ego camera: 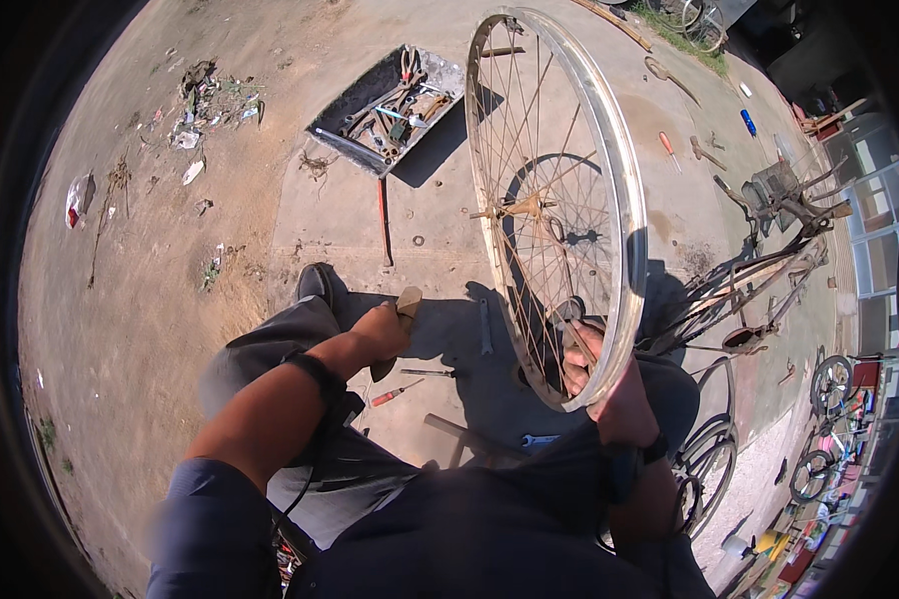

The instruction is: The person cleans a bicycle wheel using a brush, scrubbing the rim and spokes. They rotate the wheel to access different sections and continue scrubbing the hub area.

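A spoked bicycle wheel (629, 247) with a worn metal rim and rusty spokes stands upright in front of me, tilted slightly. My right hand (580, 358) grips its lower rim, fingers reaching inside among the spokes. The rusty hub (524, 208) has its axle sticking out on the left. My left hand (382, 331), apart from the wheel, is closed around a flat brown strip (409, 301) whose material I cannot make out. Below that hand lie a red-handled screwdriver (393, 394) and a thin dark rod (427, 372). One wrench (485, 327) rests in my shadow.
A grey tray (440, 67) of pliers, wrenches and other tools sits beyond, with a red bar (383, 224) near it. At right are a rusty bicycle frame (783, 273), loose tyres (719, 479) and another screwdriver (670, 150). An open-ended wrench (541, 440) lies near my lap.
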A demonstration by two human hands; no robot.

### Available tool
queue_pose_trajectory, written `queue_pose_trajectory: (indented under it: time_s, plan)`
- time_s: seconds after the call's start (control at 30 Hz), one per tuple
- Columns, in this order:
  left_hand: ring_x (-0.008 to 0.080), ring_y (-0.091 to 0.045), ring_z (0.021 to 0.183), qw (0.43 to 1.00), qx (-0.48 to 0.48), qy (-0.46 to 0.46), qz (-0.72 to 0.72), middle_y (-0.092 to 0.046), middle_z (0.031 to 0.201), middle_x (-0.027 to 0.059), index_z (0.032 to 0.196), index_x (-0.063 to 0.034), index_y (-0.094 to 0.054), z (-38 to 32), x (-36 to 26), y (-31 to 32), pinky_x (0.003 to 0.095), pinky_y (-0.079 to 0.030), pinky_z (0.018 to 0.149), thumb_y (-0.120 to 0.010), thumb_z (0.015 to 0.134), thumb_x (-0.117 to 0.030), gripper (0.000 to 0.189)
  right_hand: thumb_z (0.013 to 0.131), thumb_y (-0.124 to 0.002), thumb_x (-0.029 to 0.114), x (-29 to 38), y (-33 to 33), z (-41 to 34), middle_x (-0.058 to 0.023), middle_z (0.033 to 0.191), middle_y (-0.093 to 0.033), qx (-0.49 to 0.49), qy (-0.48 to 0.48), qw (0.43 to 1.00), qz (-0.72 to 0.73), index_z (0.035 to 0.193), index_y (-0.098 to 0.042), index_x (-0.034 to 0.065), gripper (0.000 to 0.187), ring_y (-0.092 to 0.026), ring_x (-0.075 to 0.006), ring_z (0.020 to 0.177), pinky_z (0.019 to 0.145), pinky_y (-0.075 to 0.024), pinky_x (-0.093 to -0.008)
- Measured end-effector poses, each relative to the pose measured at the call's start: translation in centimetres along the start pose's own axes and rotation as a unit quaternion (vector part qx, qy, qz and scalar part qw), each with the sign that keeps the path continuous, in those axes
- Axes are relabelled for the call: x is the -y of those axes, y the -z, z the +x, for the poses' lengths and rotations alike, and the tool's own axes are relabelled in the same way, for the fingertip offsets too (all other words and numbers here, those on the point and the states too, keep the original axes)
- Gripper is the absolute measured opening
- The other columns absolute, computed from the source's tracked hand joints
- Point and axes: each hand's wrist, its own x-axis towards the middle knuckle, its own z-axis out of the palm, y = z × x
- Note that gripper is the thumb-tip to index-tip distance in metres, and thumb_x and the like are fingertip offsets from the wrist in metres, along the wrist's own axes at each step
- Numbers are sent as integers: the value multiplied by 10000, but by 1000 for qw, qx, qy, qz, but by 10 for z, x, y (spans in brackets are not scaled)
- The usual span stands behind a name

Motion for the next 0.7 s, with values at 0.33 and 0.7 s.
queue_pose_trajectory:
  time_s: [0.33,0.7]
  plan:
    - [393,-716,959,1000,-4,8,-16,-710,984,290,1064,95,-627,-12,11,-2,446,-573,820,-631,791,-200,402,1034,-481,280,-25,6,-6,-16,790,-536,40,-59,997,37,1125,-591,81,245,-506,-140,634,586,-434,-269]
    - [403,-707,932,996,66,-53,32,-717,972,252,1009,37,-678,-10,16,-9,453,-569,810,-646,765,-180,328,1005,-642,208,-38,-6,18,14,707,-561,14,-94,995,11,945,-635,89,134,-566,-113,586,538,-482,-280]
